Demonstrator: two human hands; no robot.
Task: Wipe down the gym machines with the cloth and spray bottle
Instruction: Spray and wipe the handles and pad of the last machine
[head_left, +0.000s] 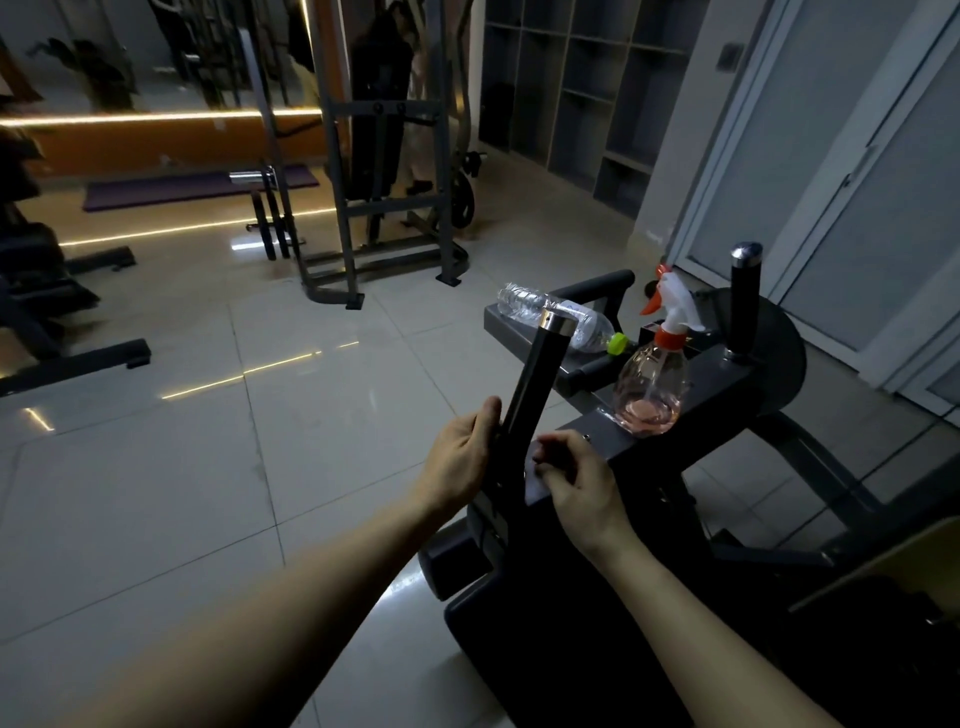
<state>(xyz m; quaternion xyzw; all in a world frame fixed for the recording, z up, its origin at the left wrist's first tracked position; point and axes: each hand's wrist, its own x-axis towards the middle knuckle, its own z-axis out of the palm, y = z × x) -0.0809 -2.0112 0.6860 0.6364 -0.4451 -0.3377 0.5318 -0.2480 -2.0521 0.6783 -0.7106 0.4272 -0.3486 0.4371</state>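
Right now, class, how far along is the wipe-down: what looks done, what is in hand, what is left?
Done: probably spraying; the spray bottle stands on the frame. In hand: the left hand holds the near handle while the right hand presses the cloth at its base. Left: seemingly the far handle and rack behind.

Pink spray bottle (650, 384), white cloth (537, 480)
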